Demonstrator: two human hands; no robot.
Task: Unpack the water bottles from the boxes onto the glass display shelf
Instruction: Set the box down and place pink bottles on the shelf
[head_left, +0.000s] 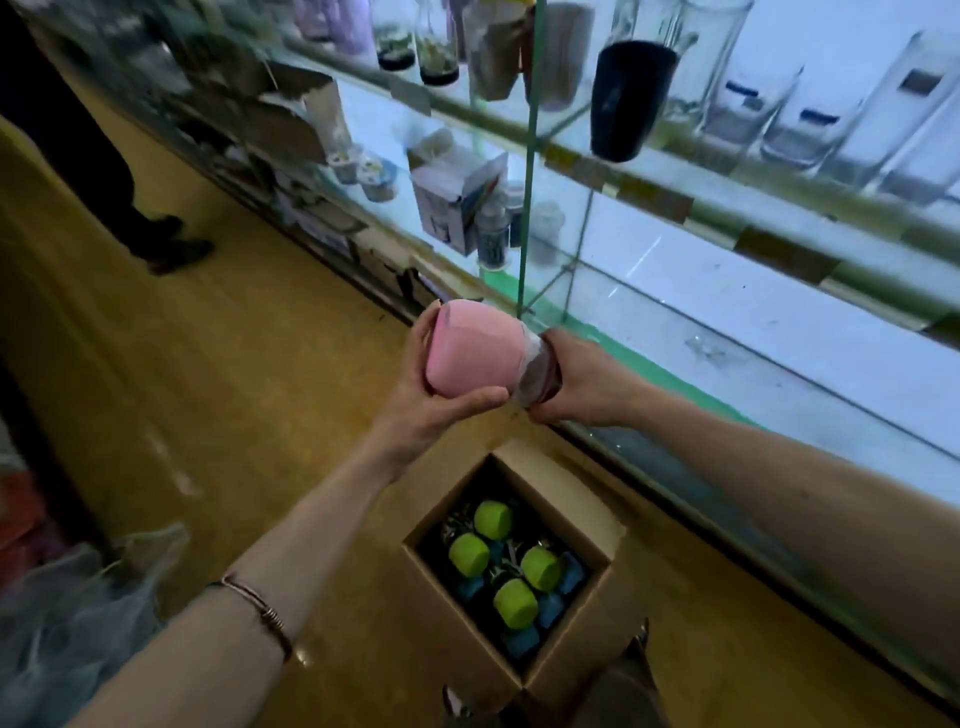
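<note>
The person holds a pink water bottle (470, 353) in both hands, lying almost on its side in the air above the floor (234, 364), just in front of the glass display shelf (753, 332). The left hand (431, 400) has its grip around the pink body, with the thumb under it and the fingers curled over the far side. The right hand (587, 384) grasps the dark end of the bottle, which is covered with a thin clear wrap; I cannot tell if this end is the cap or the base. Below the hands an open cardboard box (524, 660) stands on the floor, near the foot of the shelf. Inside it are four bottles with green tops (514, 603), standing upright close together, and some blue pieces between them. On the left forearm there is a thin bracelet (260, 613). The higher glass levels carry clear glass tumblers (789, 104), a dark cup (631, 98) and small boxes (457, 202). At the far left, on the floor, the legs of another person (130, 171) are visible, and a clear plastic bag (78, 613) lies at the lower left.
</note>
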